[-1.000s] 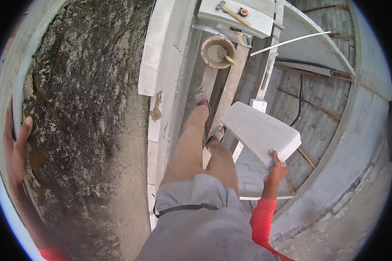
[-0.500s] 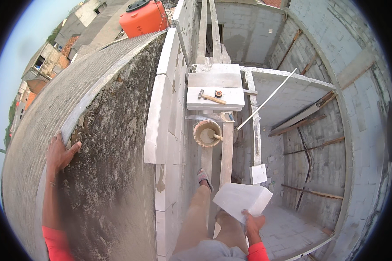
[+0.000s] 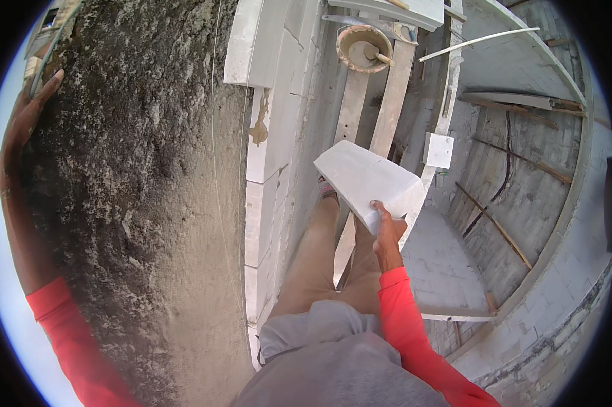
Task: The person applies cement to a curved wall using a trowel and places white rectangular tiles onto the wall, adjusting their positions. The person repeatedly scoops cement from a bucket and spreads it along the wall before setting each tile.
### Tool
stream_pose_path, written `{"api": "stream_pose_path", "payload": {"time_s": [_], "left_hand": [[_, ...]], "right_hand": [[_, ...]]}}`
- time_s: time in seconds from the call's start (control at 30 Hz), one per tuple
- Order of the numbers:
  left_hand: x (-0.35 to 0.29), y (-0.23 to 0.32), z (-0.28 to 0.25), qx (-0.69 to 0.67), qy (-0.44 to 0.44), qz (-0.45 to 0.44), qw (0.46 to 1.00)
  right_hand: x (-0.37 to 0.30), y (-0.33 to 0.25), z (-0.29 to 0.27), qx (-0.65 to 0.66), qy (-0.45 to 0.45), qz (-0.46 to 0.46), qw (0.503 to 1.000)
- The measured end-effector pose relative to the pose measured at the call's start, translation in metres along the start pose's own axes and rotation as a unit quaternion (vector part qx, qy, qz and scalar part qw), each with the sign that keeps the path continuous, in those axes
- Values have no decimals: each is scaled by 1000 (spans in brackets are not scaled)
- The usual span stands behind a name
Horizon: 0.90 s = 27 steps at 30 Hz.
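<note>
My right hand (image 3: 388,234) grips the near edge of a white lightweight concrete block (image 3: 367,178), thumb on top and fingers underneath. The block is tilted above my legs and the planks (image 3: 393,91) under me. Far to the left, my left hand (image 3: 27,115) rests on the outer edge of an old, rough grey wall (image 3: 129,169). Its thumb is stretched apart from the other fingers, which are partly hidden at the edge. Between my hands runs a new white block wall (image 3: 260,217) with a mortar patch on its side.
Ahead on the planks stands a mortar bucket (image 3: 344,60) with a wooden-handled tool (image 3: 383,59) in it. A handsaw (image 3: 405,32) lies beyond, beside stacked blocks (image 3: 424,9). A white stick (image 3: 479,43) and a small block (image 3: 438,150) are at right, above a deep room (image 3: 448,261).
My view has tipped down, so the bucket and stacked blocks sit higher in the picture. The block remains in my right hand. My left hand is still at the old wall's edge.
</note>
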State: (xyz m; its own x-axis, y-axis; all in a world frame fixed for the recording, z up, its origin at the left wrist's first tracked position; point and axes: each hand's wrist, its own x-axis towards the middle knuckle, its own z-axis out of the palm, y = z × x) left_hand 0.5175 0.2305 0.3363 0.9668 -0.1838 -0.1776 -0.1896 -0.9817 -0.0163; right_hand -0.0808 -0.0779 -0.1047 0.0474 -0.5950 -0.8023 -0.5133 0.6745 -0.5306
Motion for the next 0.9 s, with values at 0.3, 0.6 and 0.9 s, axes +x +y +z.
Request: {"api": "stream_pose_path", "payload": {"time_s": [0.3,0.6,0.9], "left_hand": [[-32,14,44,22,-19,-13,999],[-124,33,109,114,11,-13,993],[-194,73,170,190,30,-31,981]], "right_hand": [[78,68,34,79,-47,189,978],[269,107,-41,81,-94,202,972],[518,179,-108,62,-28,237,969]]}}
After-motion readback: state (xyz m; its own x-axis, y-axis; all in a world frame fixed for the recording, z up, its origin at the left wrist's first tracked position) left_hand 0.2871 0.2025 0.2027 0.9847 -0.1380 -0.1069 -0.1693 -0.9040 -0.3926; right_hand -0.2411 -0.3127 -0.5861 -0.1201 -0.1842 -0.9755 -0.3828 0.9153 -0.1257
